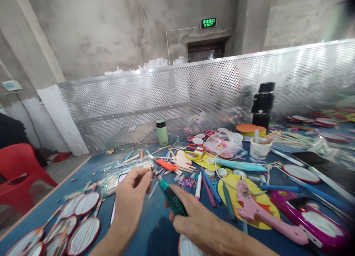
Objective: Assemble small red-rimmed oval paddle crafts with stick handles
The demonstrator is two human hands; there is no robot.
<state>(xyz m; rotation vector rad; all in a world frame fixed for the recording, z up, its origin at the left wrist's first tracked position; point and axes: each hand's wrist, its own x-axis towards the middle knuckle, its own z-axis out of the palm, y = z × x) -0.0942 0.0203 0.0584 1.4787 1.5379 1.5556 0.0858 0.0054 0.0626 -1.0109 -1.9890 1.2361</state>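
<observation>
My right hand is closed around the teal and black handle of what look like pliers, lettering on the handle. Their metal jaws point up and left to the fingertips of my left hand. Thumb and forefinger of that hand are pinched together at the jaws, and whatever lies between them is too small or hidden to name. A phone lies partly behind my left wrist. Below my right hand, a round white disc with a red rim shows in part.
Several red-rimmed discs on sticks lie at left. Wooden sticks, markers, a pink glue gun and a purple device crowd the right. A green bottle stands before a perforated metal panel.
</observation>
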